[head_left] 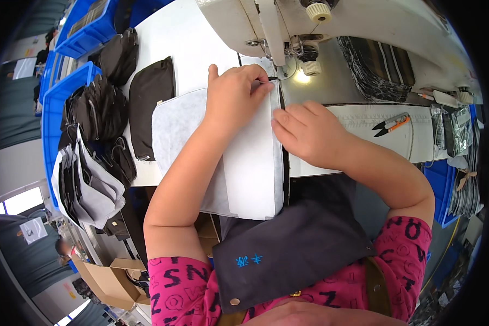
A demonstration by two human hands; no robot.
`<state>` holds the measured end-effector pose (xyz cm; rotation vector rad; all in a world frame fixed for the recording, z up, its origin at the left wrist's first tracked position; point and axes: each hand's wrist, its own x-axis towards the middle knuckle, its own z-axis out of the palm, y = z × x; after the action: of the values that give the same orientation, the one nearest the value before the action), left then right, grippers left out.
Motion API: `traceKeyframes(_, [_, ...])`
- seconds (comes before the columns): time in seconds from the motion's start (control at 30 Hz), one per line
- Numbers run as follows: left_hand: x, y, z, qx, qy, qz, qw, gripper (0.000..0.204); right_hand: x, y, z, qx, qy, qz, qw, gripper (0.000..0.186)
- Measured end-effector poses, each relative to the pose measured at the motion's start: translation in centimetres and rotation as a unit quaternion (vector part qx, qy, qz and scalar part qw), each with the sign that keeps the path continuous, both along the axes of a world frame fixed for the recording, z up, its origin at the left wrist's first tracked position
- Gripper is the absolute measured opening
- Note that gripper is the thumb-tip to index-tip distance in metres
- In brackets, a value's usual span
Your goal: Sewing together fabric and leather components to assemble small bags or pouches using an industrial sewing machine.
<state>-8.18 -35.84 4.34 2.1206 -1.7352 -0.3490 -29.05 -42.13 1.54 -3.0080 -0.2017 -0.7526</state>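
Observation:
A white-backed fabric panel [250, 179] with a dark edge lies on the machine table. Its upper end reaches the presser foot of the sewing machine [228, 22]. My left hand [236, 95] is on the panel close to the foot, thumb and forefinger pinched on the edge and the thumb side raised. Lower down, my right hand [309, 133] has its fingers curled against the dark right edge, gripping it. The panel's lower part hangs past the table's front edge toward my dark apron [299, 239].
Thread snips [391, 125] with an orange handle lie at the right, below a stack of striped dark pieces [377, 68]. A dark fabric piece [152, 108] lies left of the panel. Blue bins [51, 122] with dark pouches flank the table's left side.

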Motion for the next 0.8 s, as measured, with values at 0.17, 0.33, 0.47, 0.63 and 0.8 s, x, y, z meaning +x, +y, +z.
traceKeyframes(0.17, [-0.15,-0.02,-0.21,-0.068,-0.004,-0.002,0.998,0.012,0.07,-0.30,0.29,0.106,0.066,-0.089,0.988,0.073])
traceKeyframes(0.33, [-0.06,-0.28,-0.01,-0.062,-0.003,-0.004,0.998,0.009,0.01,-0.37,0.62,0.102,0.085,-0.098,0.986,0.081])
traceKeyframes(0.47, [-0.19,-0.52,0.07,-0.039,-0.010,0.007,0.999,0.008,0.03,-0.50,0.71,0.095,0.076,-0.104,0.987,0.081])
traceKeyframes(0.63, [-0.32,-0.65,-0.03,-0.031,-0.011,0.012,0.999,0.009,0.10,-0.57,0.75,0.099,0.063,-0.109,0.987,0.082])
traceKeyframes(0.8, [-0.39,-0.62,-0.44,-0.025,0.012,0.027,0.999,0.009,0.29,-0.72,0.72,0.098,0.066,-0.127,0.985,0.082])
